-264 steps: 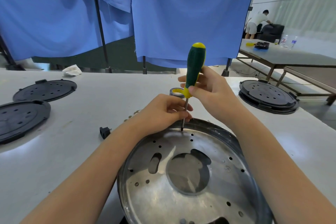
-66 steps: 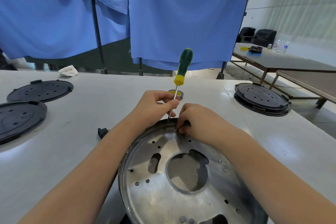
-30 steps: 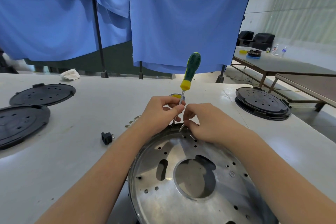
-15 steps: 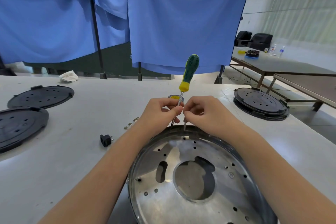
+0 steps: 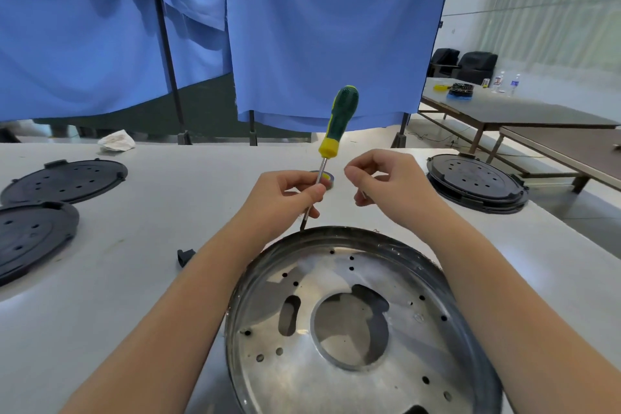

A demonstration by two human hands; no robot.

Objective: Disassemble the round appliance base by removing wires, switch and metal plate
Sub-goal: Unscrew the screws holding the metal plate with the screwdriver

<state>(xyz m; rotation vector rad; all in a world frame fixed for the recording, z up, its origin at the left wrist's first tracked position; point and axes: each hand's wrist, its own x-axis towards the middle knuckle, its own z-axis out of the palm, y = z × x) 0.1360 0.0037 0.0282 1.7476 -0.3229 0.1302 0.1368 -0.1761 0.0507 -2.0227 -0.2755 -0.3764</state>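
While the left hand (image 5: pixel 285 198) pinches the bare metal shaft of a green-and-yellow screwdriver (image 5: pixel 337 121) between thumb and fingers, the tool stands nearly upright, handle up, its tip just above the far rim of the round appliance base (image 5: pixel 363 323). Beside it, raised a little higher and clear of the base, the right hand (image 5: pixel 386 181) has its fingers curled, thumb and forefinger pressed together on something small; a thin sliver of metal shows below the fingers, too small to name. Under both forearms the base lies flat on the white bench (image 5: pixel 134 296), a shiny perforated metal plate with a large central hole. Behind the left hand sits a small roll of tape (image 5: pixel 327 178). A small black plug part (image 5: pixel 184 256) lies left of the base, black round covers (image 5: pixel 64 180) further left, another at the right (image 5: pixel 477 183)
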